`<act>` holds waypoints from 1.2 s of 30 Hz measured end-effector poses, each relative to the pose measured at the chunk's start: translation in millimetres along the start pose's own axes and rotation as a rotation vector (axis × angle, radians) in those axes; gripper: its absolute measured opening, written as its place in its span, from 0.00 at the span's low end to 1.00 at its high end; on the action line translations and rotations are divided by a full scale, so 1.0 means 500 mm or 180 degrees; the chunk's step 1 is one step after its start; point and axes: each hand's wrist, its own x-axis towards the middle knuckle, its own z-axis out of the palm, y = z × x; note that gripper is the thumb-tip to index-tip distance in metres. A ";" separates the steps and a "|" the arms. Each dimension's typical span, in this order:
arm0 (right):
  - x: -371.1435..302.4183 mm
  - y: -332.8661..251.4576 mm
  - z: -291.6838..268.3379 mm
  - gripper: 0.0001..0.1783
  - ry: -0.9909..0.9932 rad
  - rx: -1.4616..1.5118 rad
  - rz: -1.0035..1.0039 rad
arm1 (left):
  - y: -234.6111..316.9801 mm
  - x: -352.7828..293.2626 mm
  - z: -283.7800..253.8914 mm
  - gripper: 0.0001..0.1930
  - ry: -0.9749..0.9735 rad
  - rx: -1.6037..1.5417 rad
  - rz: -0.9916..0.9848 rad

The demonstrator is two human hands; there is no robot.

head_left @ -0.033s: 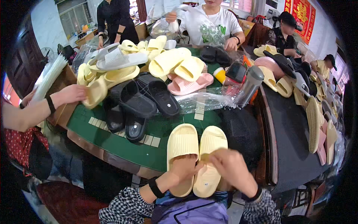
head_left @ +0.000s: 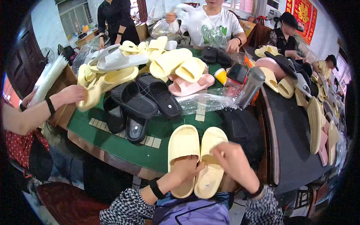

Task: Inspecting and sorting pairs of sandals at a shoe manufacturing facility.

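Two pale yellow slippers, a left one [head_left: 183, 142] and a right one [head_left: 210, 178], lie side by side at the near table edge, toes pointing away. My left hand [head_left: 184, 168] reaches into the left slipper. Its fingers are partly hidden under the strap, and its thumb lies at the inner edge of the right slipper. My right hand [head_left: 234, 161] is over the outer side of the right slipper's strap. Its fingers are curled together and a little blurred; whatever they may hold is hidden. A small white label sits on the right slipper's heel.
Black slippers [head_left: 135, 99], yellow slippers [head_left: 168, 62] and a pink slipper [head_left: 191, 85] pile up beyond on the green table [head_left: 112, 144]. Clear plastic [head_left: 210, 101] and a grey bottle [head_left: 252, 84] lie right. A co-worker's hand [head_left: 73, 93] holds a yellow slipper at left.
My right hand has lifted slightly up and to the right. My left hand stays in place. The co-worker's slipper at left has shifted slightly left, and the far person's plastic bag has moved.
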 end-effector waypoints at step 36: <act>0.183 0.143 0.067 0.12 0.0306 0.1801 0.0507 | 0.053 -0.104 -0.148 0.21 0.0202 -0.0296 0.0429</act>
